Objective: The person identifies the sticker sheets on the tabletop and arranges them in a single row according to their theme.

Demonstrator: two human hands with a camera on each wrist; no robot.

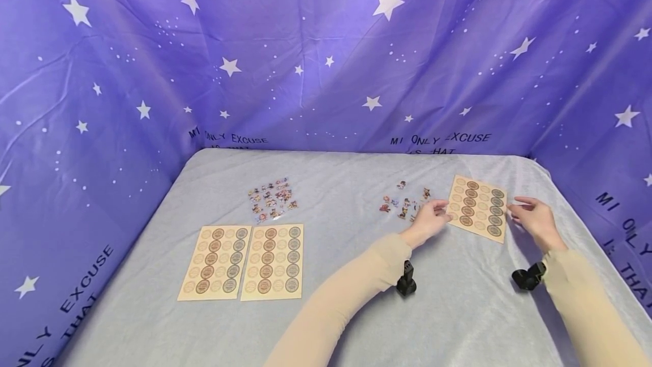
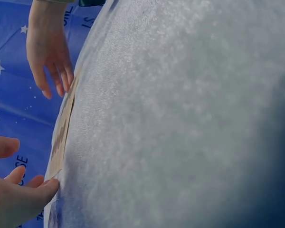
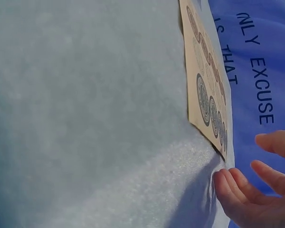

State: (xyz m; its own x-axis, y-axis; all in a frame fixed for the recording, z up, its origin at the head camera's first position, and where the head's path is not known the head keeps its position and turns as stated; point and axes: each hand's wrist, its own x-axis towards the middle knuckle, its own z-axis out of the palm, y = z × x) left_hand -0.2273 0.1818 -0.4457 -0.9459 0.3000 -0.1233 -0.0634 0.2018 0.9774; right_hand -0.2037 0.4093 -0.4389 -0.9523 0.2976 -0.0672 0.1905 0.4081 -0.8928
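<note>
A tan sheet of round stickers [image 1: 477,208] lies slightly turned on the right part of the table, its rows printed in brown, pale and dark circles. My left hand [image 1: 430,221] is at the sheet's left edge with fingers extended; whether the fingertips touch it I cannot tell. On the other side my right hand [image 1: 535,221] is beside the right edge, thumb and fingers apart. In the right wrist view the fingers [image 3: 237,190] are just off the sheet's [image 3: 204,80] corner. Small cartoon character stickers [image 1: 402,203] lie left of the left hand, partly hidden by it.
Two similar tan sticker sheets [image 1: 214,263] lie side by side at the left front. Behind them is a clear sheet of cartoon stickers [image 1: 273,200]. A grey plush cloth covers the table [image 1: 346,197], and a purple star-patterned curtain [image 1: 305,44] surrounds its back and sides.
</note>
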